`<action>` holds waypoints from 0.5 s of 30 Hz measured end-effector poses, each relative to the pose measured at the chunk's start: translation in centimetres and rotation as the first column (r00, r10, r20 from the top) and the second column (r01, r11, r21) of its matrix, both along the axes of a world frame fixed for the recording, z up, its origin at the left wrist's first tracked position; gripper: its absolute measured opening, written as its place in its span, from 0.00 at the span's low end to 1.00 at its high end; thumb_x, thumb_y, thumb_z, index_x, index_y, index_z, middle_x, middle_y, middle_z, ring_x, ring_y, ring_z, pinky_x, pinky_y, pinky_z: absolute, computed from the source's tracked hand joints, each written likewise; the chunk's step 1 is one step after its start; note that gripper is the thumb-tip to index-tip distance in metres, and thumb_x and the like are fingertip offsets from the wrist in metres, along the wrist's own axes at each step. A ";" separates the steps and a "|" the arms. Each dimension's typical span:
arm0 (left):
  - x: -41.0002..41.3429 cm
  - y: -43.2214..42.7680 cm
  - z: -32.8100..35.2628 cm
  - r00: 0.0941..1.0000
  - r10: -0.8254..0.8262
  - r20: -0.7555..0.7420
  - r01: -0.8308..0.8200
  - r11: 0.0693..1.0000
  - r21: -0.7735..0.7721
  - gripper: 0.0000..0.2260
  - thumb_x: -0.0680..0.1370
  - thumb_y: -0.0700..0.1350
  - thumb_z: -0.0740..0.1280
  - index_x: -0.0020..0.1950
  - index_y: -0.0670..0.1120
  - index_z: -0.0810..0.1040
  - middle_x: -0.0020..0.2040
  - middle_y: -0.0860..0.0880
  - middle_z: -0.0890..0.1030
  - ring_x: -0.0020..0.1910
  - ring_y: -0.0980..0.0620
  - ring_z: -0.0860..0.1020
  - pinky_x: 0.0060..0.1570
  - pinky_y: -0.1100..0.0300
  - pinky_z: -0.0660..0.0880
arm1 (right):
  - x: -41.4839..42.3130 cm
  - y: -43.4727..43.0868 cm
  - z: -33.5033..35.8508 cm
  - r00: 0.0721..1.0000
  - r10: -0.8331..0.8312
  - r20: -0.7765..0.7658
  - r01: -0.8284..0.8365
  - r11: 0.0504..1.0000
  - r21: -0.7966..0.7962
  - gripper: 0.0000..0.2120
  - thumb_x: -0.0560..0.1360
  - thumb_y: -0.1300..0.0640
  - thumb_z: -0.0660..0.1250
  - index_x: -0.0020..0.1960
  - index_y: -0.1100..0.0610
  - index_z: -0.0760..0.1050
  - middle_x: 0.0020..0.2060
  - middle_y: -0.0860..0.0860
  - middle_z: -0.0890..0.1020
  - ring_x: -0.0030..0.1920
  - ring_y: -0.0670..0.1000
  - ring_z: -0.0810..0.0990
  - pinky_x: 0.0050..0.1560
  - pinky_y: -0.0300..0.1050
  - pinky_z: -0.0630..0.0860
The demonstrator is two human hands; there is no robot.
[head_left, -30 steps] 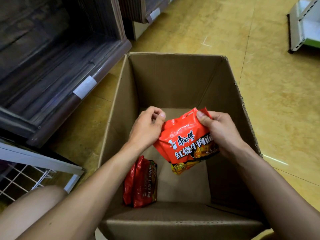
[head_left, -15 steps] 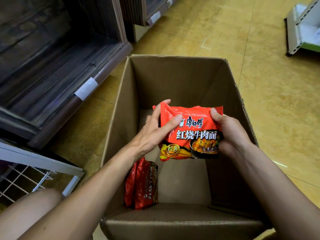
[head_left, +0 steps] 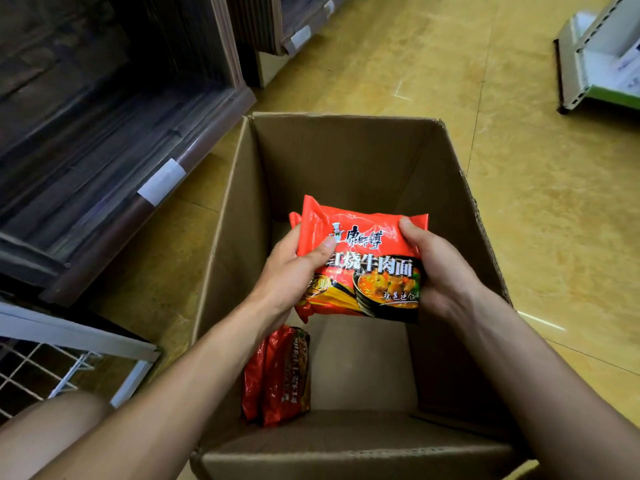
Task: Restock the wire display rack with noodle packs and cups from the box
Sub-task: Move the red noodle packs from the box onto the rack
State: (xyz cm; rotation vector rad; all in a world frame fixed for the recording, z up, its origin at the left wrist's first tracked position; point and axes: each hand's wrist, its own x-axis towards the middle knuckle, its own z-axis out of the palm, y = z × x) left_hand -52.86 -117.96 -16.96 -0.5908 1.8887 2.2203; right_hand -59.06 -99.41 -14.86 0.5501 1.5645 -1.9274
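- The floor point(head_left: 519, 202) is open to the right and far side. The rack sits to my near left, so that room is of little use to me.
- The dark wooden shelf point(head_left: 121, 150) runs along the left, close to the box. A wide swing that way could knock its front edge.
- The box point(head_left: 339, 157) is deep, with tall walls. If I lift at an angle, the left wall's rim could catch the pack, so I judge straight up is safest.
- The wire rack point(head_left: 45, 368) shows only as a corner at the near left, beside my knee. Its frame and thin wires could snag the wrapper as I bring the pack across.
- The noodle pack point(head_left: 374, 251) is above the middle of the box, clear of the bottom, face up. The wrapper is glossy, and only its two ends are held, so it could slip or buckle.
- More packs point(head_left: 277, 375) stand on edge against the near-left wall, where a dropped pack could topple them.
- My left hand point(head_left: 287, 271) grips the pack's left end, thumb across the front.
- My right hand point(head_left: 443, 271) grips the right end the same way.
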 end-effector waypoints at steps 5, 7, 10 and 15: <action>-0.2 -0.2 0.5 0.994 0.089 0.059 -0.099 0.976 0.195 0.13 0.81 0.43 0.68 0.65 0.47 0.78 0.55 0.43 0.86 0.53 0.42 0.85 0.51 0.48 0.82 | 0.3 -0.5 0.1 0.991 0.117 -0.068 -0.116 0.993 0.018 0.19 0.78 0.46 0.68 0.64 0.56 0.76 0.50 0.56 0.87 0.49 0.57 0.87 0.47 0.52 0.84; -0.3 -0.6 0.7 0.992 0.106 0.071 -0.118 0.971 0.210 0.12 0.81 0.43 0.68 0.64 0.47 0.79 0.55 0.43 0.86 0.52 0.42 0.85 0.51 0.48 0.82 | 0.3 -0.6 0.0 0.985 0.149 -0.082 -0.149 0.989 0.008 0.18 0.79 0.47 0.69 0.64 0.55 0.75 0.51 0.56 0.87 0.50 0.57 0.87 0.47 0.51 0.85; -0.1 -0.8 0.8 0.991 0.112 0.079 -0.127 0.967 0.219 0.12 0.80 0.45 0.68 0.64 0.48 0.80 0.55 0.43 0.86 0.52 0.41 0.85 0.52 0.47 0.82 | 0.4 -0.6 -0.1 0.982 0.167 -0.093 -0.167 0.986 0.012 0.17 0.79 0.47 0.68 0.65 0.53 0.74 0.51 0.55 0.87 0.50 0.57 0.87 0.46 0.51 0.84; 0.5 -0.6 0.7 0.992 0.019 0.127 -0.049 0.971 0.235 0.15 0.81 0.52 0.67 0.67 0.52 0.77 0.56 0.44 0.86 0.54 0.42 0.85 0.56 0.44 0.81 | 0.8 -0.6 -0.5 0.973 0.191 -0.130 -0.183 0.980 0.072 0.18 0.79 0.45 0.67 0.64 0.52 0.74 0.50 0.54 0.87 0.48 0.55 0.88 0.50 0.53 0.84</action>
